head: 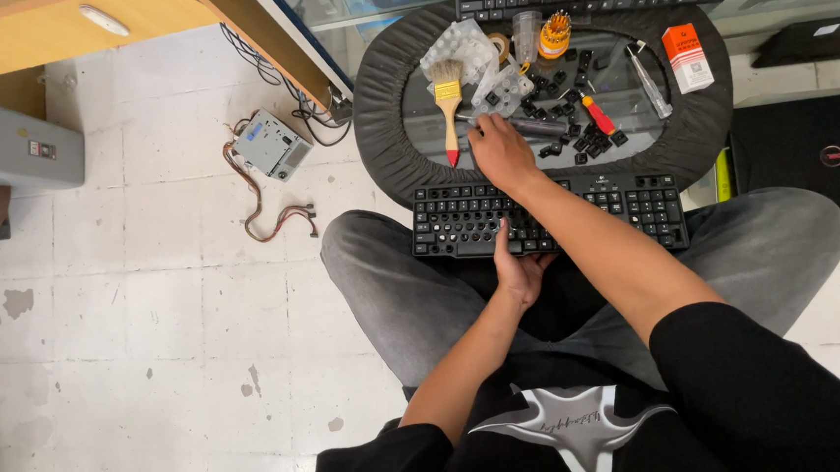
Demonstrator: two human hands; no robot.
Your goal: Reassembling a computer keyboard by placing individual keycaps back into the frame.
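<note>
Resting across the seated person's knees, the black keyboard (547,215) shows many bare key sockets, while pulled keycaps (570,122) lie scattered on the round glass-topped stool (377,121). Left hand (519,264) grips its near edge; right hand (498,152) reaches, loosely curled, beside the brush (448,101). Open floor lies left; clutter crowds right.

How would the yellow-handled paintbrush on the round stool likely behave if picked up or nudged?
The paintbrush looks light for its size: a slim handle and a flat head. Its pale bristles would probably flex, while the handle looks stiff. Its flat shape makes rolling unlikely; a nudge would probably slide it across the smooth centre of the stool. The right hand rests just beside it.
</note>
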